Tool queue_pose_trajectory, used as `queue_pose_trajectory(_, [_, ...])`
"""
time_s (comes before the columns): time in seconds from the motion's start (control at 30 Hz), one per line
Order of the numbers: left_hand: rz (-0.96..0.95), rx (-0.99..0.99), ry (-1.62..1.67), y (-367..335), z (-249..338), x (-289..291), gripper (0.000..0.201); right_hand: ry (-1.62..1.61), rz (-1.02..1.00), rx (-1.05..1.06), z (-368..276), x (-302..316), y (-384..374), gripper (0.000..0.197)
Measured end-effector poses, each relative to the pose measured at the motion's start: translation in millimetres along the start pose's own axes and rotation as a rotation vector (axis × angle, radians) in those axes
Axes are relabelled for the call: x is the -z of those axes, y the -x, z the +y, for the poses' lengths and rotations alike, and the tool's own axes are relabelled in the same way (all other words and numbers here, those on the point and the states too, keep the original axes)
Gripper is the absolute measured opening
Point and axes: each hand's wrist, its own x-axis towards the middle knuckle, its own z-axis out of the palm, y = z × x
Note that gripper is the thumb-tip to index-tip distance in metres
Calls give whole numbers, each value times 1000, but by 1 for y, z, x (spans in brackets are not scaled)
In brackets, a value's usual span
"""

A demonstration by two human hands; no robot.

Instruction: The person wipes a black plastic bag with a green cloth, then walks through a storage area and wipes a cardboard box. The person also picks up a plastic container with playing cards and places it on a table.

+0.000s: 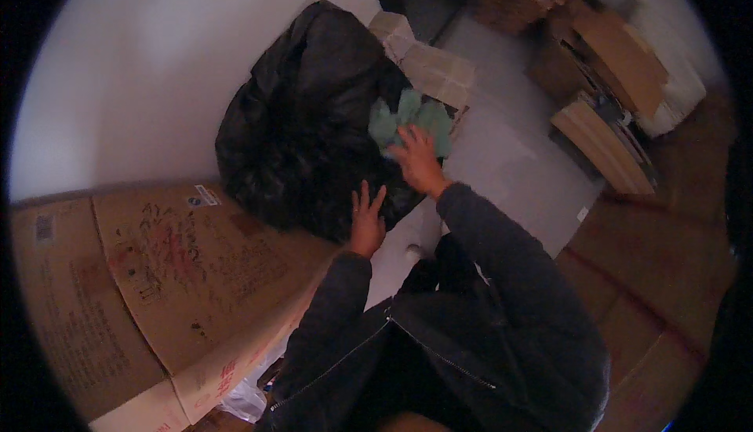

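A large black plastic bag (314, 118), bulging and wrinkled, takes up the middle of the view. My left hand (367, 224) rests on its near side with the fingers spread, holding nothing. On the bag's right side lies a crumpled pale green piece (436, 122) that looks like cloth or soft sheet; its kind is not clear. My right hand (420, 161) presses onto this green piece, fingers apart and slightly blurred. What is inside the bag is hidden.
Small taped cardboard boxes (439, 71) sit just behind the bag. A big printed carton (196, 275) stands at the left, with clear plastic (247, 397) below it. Cardboard pieces (616, 63) are stacked at the far right, beyond the grey floor (518, 149).
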Motion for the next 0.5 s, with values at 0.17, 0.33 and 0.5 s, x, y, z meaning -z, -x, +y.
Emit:
queue_pose_trajectory(0.17, [41, -42, -2, 12, -10, 5, 68, -251, -2, -134, -48, -13, 87, 31])
queue_pose_trajectory(0.33, [24, 117, -75, 4, 27, 42, 53, -747, 164, -750, -43, -9, 123, 24])
queue_pose_trajectory(0.5, [429, -54, -76, -3, 53, 99, 37, -1550, 267, -866, -18, 25, 88, 36])
